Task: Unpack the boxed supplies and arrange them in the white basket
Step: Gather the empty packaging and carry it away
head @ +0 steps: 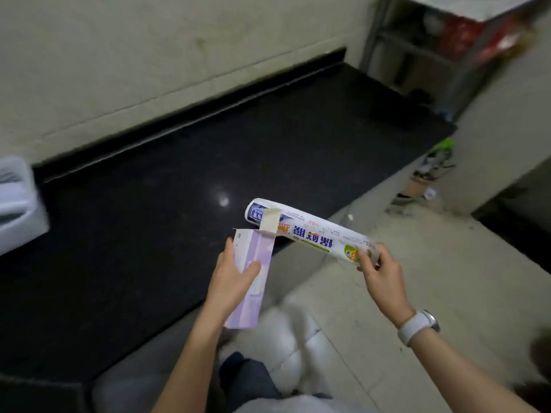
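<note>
Black stone bench (149,234) against pale wall, white basket (18,204) far left. Left hand (235,278) grips opened purple box (253,275); right hand (378,269) pinches cling-film roll (310,234) by its end, clear of box. Light, stiff, likely slippery; safer gripped mid-length.

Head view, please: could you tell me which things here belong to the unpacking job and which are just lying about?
Job:
purple box, held by left hand
wrapped roll, held by right hand
white basket

Lying about:
metal shelf with red packets
floor clutter
</note>
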